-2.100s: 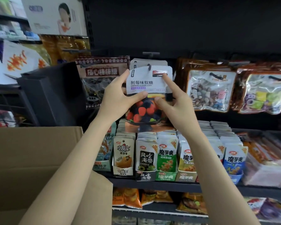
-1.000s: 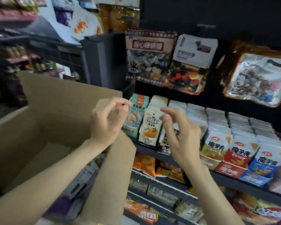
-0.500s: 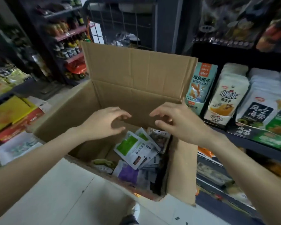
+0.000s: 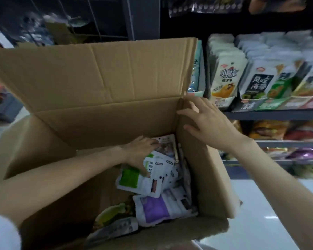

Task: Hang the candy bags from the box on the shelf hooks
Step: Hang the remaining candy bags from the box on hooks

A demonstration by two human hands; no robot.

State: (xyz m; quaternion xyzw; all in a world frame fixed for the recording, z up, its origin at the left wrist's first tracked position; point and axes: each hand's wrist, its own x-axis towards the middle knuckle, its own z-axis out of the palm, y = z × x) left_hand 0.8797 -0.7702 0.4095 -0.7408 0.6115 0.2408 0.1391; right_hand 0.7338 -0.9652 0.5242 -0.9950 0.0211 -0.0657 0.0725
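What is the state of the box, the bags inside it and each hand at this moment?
cardboard box: open, flaps up.
candy bags: lying loose in a pile inside the box.
left hand: down in the box, resting on the bags; a grip cannot be seen.
right hand: open, fingers at the box's right flap.
snack packs: standing in rows on the shelf.

To my right, snack packets [image 4: 224, 78] stand upright in rows inside display cartons [image 4: 271, 103], one black-labelled packet [image 4: 258, 83] beside an orange-and-white one. Lower down lie orange bags [image 4: 269, 129] and a purple bag [image 4: 305, 153]. Beyond, a dark wire rack [image 4: 90, 17] stands over the pale floor [image 4: 260, 222].
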